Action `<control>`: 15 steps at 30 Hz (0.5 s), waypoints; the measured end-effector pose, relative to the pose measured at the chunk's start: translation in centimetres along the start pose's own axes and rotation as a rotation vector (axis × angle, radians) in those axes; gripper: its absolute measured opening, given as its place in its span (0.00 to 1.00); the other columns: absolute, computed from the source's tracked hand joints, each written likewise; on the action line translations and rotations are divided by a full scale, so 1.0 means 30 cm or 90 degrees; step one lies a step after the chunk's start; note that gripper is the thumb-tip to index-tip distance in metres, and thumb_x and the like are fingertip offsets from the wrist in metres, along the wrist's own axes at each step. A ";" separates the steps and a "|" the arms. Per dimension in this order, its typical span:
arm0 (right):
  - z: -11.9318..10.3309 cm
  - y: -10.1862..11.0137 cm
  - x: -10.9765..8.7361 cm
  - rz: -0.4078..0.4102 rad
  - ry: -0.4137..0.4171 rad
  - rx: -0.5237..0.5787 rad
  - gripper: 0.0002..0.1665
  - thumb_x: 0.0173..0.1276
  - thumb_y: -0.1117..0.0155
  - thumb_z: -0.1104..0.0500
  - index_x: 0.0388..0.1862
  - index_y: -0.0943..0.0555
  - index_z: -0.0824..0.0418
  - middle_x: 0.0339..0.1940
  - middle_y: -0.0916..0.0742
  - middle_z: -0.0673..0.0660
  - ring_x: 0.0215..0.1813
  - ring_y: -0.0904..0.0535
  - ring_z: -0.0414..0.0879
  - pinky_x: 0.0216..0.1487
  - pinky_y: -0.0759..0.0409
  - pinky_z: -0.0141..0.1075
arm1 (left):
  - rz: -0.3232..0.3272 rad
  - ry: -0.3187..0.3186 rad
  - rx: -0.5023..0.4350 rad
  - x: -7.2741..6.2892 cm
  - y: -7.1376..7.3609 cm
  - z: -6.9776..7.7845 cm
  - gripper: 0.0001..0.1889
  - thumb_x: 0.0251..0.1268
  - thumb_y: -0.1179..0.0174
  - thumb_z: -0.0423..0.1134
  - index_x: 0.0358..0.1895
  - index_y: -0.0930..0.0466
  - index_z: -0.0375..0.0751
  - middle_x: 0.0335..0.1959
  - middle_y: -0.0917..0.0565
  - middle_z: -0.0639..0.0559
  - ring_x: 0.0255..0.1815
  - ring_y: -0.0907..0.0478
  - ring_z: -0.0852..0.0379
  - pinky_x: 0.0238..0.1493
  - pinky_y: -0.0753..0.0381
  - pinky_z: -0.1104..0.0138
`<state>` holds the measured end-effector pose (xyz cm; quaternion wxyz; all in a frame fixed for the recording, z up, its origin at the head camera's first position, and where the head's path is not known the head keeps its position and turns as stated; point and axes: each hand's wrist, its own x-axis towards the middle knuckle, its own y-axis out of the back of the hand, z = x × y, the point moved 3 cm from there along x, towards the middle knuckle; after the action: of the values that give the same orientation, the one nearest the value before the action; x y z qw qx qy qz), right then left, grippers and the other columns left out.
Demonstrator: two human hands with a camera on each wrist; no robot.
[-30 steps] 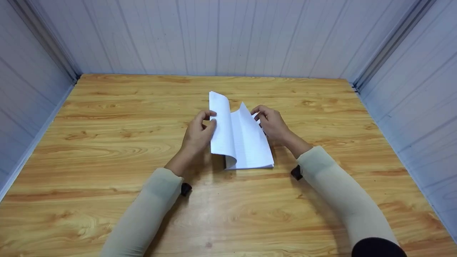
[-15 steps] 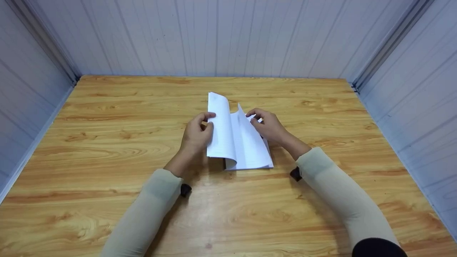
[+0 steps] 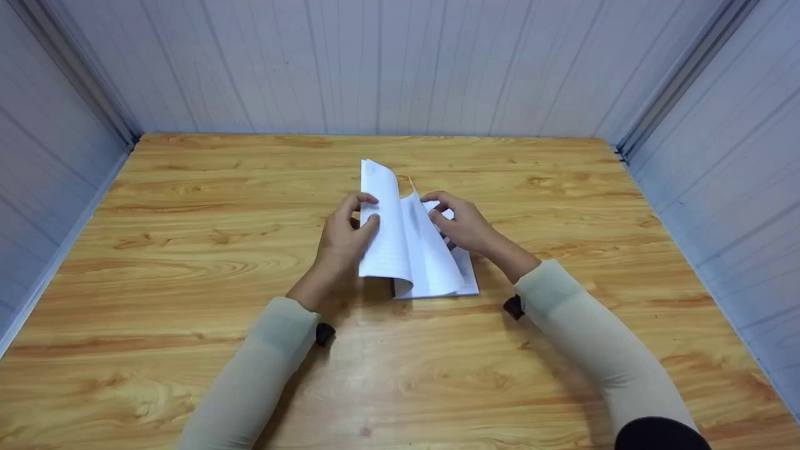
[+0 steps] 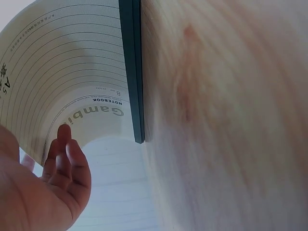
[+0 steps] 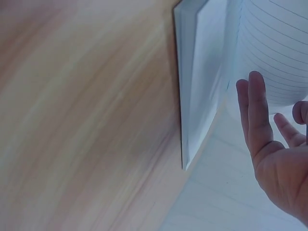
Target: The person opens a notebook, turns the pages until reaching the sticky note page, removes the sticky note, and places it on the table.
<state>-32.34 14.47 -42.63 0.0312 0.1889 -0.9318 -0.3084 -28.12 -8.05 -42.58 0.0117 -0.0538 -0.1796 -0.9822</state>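
Notebook (image 3: 400,240), left grip (image 3: 344,234) on edge, table (image 3: 187,250) spreading around

Yellow-brown wood-grain tabletop (image 3: 412,375) is stretching wide, and right there near its middle a lined notebook (image 3: 425,259) is lying open, pages (image 3: 384,234) curving upward.

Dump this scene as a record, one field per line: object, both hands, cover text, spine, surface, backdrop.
object: notebook, open on the table
left hand: holds the curled-back cover and pages by their edge
right hand: pinches the edge of a lifted page
cover text: "NOTEBOOK" legible, upside down in the left wrist view
spine: dark, straight
surface: wood-grain
backdrop: pale panelled walls
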 end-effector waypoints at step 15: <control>-0.061 -0.047 -0.014 -0.056 0.027 -0.037 0.28 0.73 0.50 0.46 0.71 0.37 0.35 0.68 0.29 0.58 0.36 0.17 0.52 0.30 0.17 0.43 | -0.020 0.050 0.050 0.006 -0.003 -0.005 0.29 0.56 0.35 0.58 0.62 0.31 0.62 0.52 0.24 0.53 0.41 0.24 0.53 0.36 0.22 0.65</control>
<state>-31.18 12.56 -41.96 0.0429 0.2354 -0.9123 -0.3324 -28.31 -8.03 -42.73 0.0051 -0.0121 -0.2180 -0.9759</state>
